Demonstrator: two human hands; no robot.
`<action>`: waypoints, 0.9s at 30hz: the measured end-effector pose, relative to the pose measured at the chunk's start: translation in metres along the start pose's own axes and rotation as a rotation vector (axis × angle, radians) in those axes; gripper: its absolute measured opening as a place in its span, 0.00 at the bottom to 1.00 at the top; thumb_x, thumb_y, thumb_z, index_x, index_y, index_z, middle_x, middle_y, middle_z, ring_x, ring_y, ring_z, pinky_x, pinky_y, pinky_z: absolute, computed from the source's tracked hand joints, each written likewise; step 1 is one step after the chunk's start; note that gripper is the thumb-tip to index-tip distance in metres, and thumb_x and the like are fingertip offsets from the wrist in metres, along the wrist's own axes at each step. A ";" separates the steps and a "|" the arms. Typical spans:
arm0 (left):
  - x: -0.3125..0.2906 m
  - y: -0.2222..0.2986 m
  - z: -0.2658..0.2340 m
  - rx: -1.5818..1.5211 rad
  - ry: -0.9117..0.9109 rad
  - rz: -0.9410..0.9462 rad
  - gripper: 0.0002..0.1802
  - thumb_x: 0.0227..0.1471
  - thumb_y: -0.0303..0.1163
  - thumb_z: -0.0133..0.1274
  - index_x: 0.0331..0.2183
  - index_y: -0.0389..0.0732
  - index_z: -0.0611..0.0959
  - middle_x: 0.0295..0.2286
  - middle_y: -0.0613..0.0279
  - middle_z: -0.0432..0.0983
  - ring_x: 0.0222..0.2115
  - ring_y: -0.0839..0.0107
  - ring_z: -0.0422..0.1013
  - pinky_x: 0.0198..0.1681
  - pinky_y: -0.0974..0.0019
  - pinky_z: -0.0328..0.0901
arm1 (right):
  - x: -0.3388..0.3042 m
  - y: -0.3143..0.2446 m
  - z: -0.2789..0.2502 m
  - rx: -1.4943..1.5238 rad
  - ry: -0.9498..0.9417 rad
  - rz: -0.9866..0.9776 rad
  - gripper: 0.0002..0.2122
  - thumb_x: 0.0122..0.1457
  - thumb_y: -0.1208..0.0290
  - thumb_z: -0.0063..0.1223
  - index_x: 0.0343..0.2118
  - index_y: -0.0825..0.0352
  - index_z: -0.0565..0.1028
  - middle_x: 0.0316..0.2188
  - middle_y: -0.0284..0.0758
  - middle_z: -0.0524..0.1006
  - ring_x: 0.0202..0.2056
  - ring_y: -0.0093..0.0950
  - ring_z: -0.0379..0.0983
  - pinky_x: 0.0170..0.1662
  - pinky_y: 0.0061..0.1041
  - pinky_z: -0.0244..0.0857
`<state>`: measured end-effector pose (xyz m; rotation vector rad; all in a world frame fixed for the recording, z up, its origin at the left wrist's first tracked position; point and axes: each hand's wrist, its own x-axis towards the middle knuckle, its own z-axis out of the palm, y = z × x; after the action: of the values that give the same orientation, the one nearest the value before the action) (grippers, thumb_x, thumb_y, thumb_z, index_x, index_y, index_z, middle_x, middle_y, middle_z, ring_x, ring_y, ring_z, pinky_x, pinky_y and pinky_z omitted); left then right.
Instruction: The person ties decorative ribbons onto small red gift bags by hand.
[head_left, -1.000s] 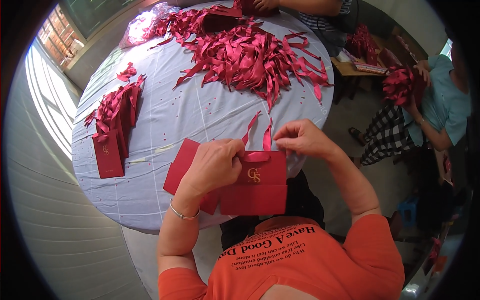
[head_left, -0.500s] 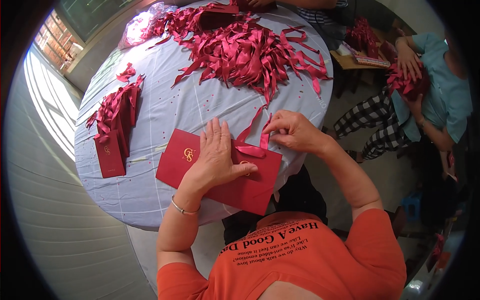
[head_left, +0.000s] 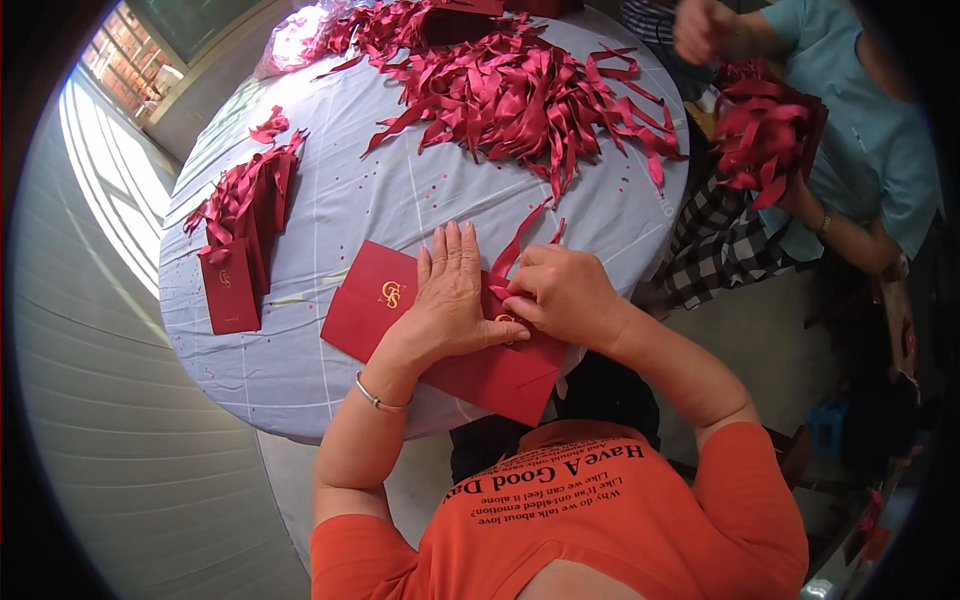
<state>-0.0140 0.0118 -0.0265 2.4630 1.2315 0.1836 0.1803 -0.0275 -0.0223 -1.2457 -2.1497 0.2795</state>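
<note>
Flat on the near part of the table lie two overlapping dark red paper gift bags (head_left: 495, 385), each with a gold emblem. My left hand (head_left: 448, 300) rests on them with its fingers stretched out and its thumb reaching over the right-hand emblem. Against that bag's upper part, my right hand (head_left: 572, 295) is closed, thumb and fingertips pinching a crimson satin ribbon (head_left: 517, 243). Two ribbon tails stick up beyond my right knuckles. The ribbon's part under my fingers is hidden.
A big heap of crimson ribbons (head_left: 510, 95) covers the table's far side. Several ribboned red bags (head_left: 233, 285) stand overlapped at the left. The round table wears a pale blue cloth (head_left: 290, 375). At right, a person in light teal (head_left: 850, 120) holds ribboned bags.
My right hand has moved down and left, bringing its pinch against the bag beside my left thumb. My left hand stays flat. The co-worker has raised one hand off their ribboned bundle.
</note>
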 end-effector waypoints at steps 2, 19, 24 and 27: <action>0.000 -0.001 0.001 0.001 0.005 -0.006 0.79 0.28 0.68 0.66 0.63 0.26 0.40 0.62 0.28 0.36 0.65 0.38 0.30 0.66 0.43 0.29 | -0.001 -0.006 0.002 -0.074 0.021 0.045 0.06 0.46 0.68 0.61 0.21 0.64 0.78 0.23 0.32 0.74 0.27 0.32 0.74 0.30 0.31 0.69; -0.001 -0.002 0.000 0.157 -0.059 -0.001 0.79 0.29 0.76 0.58 0.63 0.28 0.41 0.63 0.32 0.35 0.66 0.43 0.27 0.66 0.45 0.27 | -0.012 0.045 -0.033 0.186 -0.239 -0.147 0.12 0.49 0.82 0.58 0.39 0.67 0.78 0.46 0.40 0.70 0.45 0.34 0.71 0.46 0.29 0.67; 0.001 0.005 -0.008 0.149 -0.077 0.002 0.81 0.24 0.73 0.63 0.63 0.27 0.43 0.63 0.30 0.38 0.66 0.40 0.29 0.66 0.43 0.29 | -0.012 0.043 -0.018 0.237 -0.150 -0.187 0.07 0.50 0.82 0.57 0.34 0.68 0.77 0.44 0.39 0.71 0.43 0.35 0.72 0.45 0.30 0.68; 0.000 0.006 -0.011 0.154 -0.104 -0.010 0.81 0.23 0.71 0.65 0.63 0.28 0.43 0.63 0.31 0.37 0.66 0.41 0.29 0.66 0.45 0.29 | -0.021 0.032 -0.006 0.143 -0.019 -0.099 0.04 0.51 0.83 0.55 0.31 0.69 0.74 0.43 0.39 0.70 0.42 0.38 0.72 0.44 0.30 0.68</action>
<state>-0.0125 0.0115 -0.0137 2.5592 1.2563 -0.0429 0.2140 -0.0286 -0.0415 -1.0573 -2.1589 0.3967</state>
